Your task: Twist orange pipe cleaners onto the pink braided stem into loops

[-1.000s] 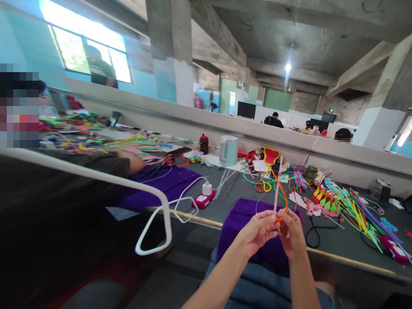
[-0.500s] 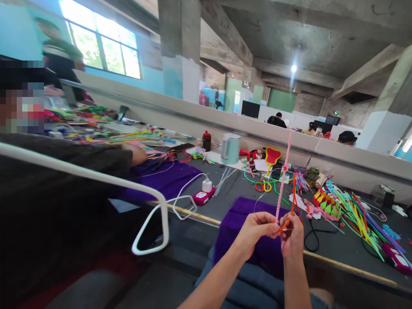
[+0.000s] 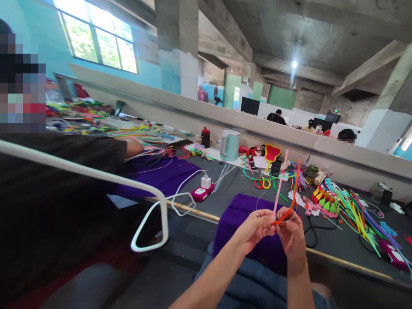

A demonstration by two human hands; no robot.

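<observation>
My left hand (image 3: 257,229) pinches the lower end of a pink twisted pipe cleaner (image 3: 280,184), which stands nearly upright. Close against it, my right hand (image 3: 291,231) has its fingers closed on an orange pipe cleaner (image 3: 295,191). The orange piece bends at the bottom toward my left fingertips, and its upper part rises beside the pink one. A thin pale wire loops around near both hands. Beneath them a purple cloth (image 3: 236,214) hangs over the table edge and my lap.
A person in a dark sleeve (image 3: 80,159) works at the left, behind a white tubular frame (image 3: 164,223). Scissors (image 3: 262,183), a kettle (image 3: 229,146), a magenta power strip (image 3: 201,193) and many colored pipe cleaners (image 3: 358,214) lie around the table.
The orange piece now curves more widely, and its upper part has shifted right. The pink piece's top sits lower. A standing person at the upper left has gone from view.
</observation>
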